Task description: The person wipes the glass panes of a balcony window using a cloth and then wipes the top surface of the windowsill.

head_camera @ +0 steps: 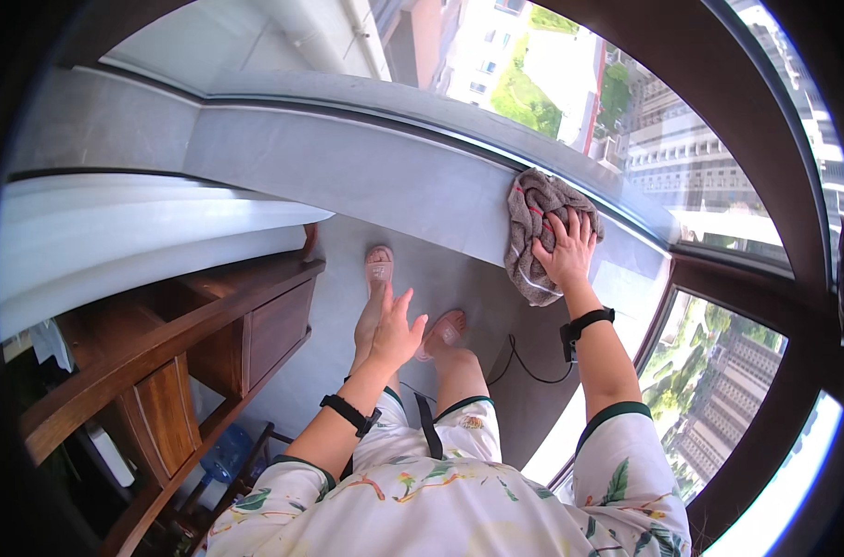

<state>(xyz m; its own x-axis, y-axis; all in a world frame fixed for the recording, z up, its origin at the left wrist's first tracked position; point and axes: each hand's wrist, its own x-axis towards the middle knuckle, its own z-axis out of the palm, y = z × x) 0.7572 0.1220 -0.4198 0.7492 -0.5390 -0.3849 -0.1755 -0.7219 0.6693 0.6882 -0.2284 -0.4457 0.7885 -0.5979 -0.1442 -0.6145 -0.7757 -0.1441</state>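
Note:
My right hand [568, 245] lies with spread fingers on a crumpled brown-grey towel [529, 240] that has red and white stripes. The towel rests on the grey window sill [366, 177], against the lower edge of the window frame. My left hand [398, 327] hangs in the air above the floor, in front of my legs, holding nothing, its fingers apart. Black bands circle both wrists.
Dark wooden furniture with drawers [279, 334] stands at the left, below a white curtain [129, 223]. A black cable [533, 376] hangs near my right leg. A blue water bottle [228, 449] is at lower left. Window panes run along the top and right.

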